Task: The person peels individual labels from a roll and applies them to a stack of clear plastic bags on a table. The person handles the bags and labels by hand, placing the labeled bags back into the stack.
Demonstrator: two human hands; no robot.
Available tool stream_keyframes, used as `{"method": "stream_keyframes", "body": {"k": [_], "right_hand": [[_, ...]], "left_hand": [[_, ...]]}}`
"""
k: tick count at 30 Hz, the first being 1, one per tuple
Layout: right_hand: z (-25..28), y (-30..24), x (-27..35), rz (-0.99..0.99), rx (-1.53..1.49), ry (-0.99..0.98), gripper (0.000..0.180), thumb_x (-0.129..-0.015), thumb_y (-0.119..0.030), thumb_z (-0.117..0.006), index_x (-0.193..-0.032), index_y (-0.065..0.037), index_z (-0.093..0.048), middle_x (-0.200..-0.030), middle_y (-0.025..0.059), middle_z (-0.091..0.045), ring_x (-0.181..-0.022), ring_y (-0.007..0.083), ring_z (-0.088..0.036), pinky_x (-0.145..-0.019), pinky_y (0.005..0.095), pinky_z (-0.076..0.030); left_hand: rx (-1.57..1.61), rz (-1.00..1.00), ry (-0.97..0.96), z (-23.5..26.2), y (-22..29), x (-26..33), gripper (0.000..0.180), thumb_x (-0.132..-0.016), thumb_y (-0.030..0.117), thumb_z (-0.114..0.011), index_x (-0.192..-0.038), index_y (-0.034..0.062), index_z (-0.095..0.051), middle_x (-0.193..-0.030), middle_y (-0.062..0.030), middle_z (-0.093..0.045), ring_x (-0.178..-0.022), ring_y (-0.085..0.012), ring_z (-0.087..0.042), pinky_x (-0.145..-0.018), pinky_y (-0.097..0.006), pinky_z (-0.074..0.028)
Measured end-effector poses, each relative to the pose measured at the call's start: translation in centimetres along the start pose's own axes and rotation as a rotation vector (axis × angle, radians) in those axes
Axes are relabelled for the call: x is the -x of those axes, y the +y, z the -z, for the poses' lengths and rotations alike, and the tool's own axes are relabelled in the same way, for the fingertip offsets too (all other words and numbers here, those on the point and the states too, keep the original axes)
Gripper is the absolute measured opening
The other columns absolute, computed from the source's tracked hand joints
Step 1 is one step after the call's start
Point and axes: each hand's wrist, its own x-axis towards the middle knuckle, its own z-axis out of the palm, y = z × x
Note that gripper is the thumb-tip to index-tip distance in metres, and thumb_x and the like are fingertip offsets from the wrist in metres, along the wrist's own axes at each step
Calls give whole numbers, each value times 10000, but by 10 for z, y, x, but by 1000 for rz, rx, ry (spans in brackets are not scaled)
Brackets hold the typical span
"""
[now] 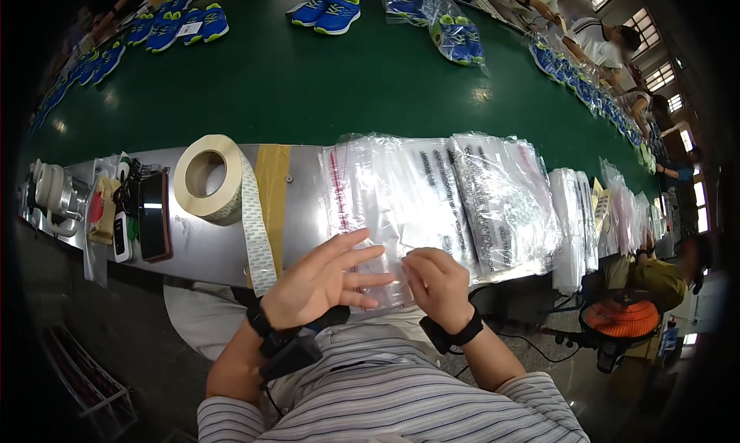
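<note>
My left hand (324, 277) is open above the steel ledge's front edge, its fingers spread to the right with nothing between them. Just right of it, my right hand (439, 285) is closed, fingertips curled together at the near edge of a stack of clear plastic bags (393, 188). Whether a bag edge is caught in that pinch is hidden. The bags bear dark print and a red strip at the left. A second pile of clear bags (505, 200) overlaps them on the right. A roll of stickers (208, 179) stands left of my hands, its strip hanging toward me.
Beyond the ledge runs a green conveyor belt (308, 96) carrying blue shoes (327, 11) and bagged shoes (456, 40). A phone (154, 215) and a glass jar (65, 200) lie at the left. An orange fan (619, 320) stands at the right. Other people work along the far right.
</note>
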Motion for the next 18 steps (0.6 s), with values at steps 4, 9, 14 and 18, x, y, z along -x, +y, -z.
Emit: {"method": "stream_keyframes", "body": {"k": [4,9,14,18], "right_hand": [[51,59,15,-736,-624,515,168,-931,-51,-456,-876,-19,-611,-775,37,-610,-672,100,-580,-597,241,-449],[146,154,93,-935,151,575,123,-873,-115,-553,-914,0,-550,-914,73,-562,-767,158,-550,-679,295,-446],[107,75,37,-417,465,583,216,-852,-31,-548,-1061,20,-523,-1172,134,-505,-1006,256,-503,-833,365,-410],[35,-7,-13,-251,-276,-31,123,-831,9,-589,-951,-5,-609,-908,94,-621,-806,207,-595,-688,298,-470]], "left_hand": [[-305,-369,454,32,-21,72,419,-994,316,-358,-1193,-31,-483,-1072,-199,-603,-932,-274,-617,-759,-341,-510],[-454,-144,1174,80,-67,132,313,-932,268,-469,-1050,-8,-557,-929,-97,-645,-884,-165,-605,-709,-270,-460],[-735,-142,783,111,-96,106,309,-860,123,-586,-1135,-18,-569,-949,-67,-624,-842,-143,-548,-750,-285,-441],[-778,-202,687,82,-94,70,174,-884,102,-573,-972,-41,-621,-762,-26,-612,-719,-51,-500,-631,-231,-427]]}}
